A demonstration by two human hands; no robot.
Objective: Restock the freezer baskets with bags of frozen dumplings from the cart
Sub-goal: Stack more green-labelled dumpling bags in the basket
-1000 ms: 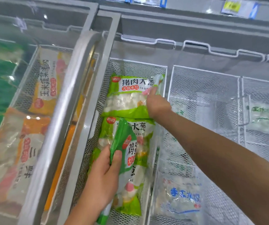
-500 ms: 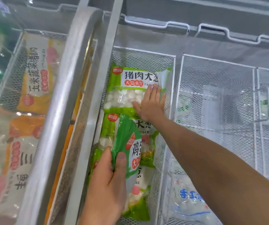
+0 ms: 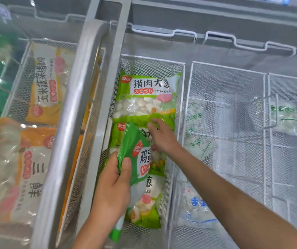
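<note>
A green dumpling bag (image 3: 135,159) is being gripped at its upper left edge by the left hand (image 3: 114,187), thumb on the front and fingers curled behind; the bag is being held tilted over the near half of the middle wire basket (image 3: 180,112). The right hand (image 3: 162,139) is being held just beyond and to the right of it, fingers spread and loosely bent, nothing being grasped, over a second green bag (image 3: 119,139) lying flat in the basket. A third green bag (image 3: 147,97) is lying flat just beyond the right fingertips, at the basket's far end. Right of the right forearm, white bags with blue print (image 3: 196,207) are being seen through the mesh of the next basket (image 3: 228,83). Left of the left hand, beyond a grey lid frame (image 3: 90,97), orange bags (image 3: 43,83) are lying under glass.
</note>
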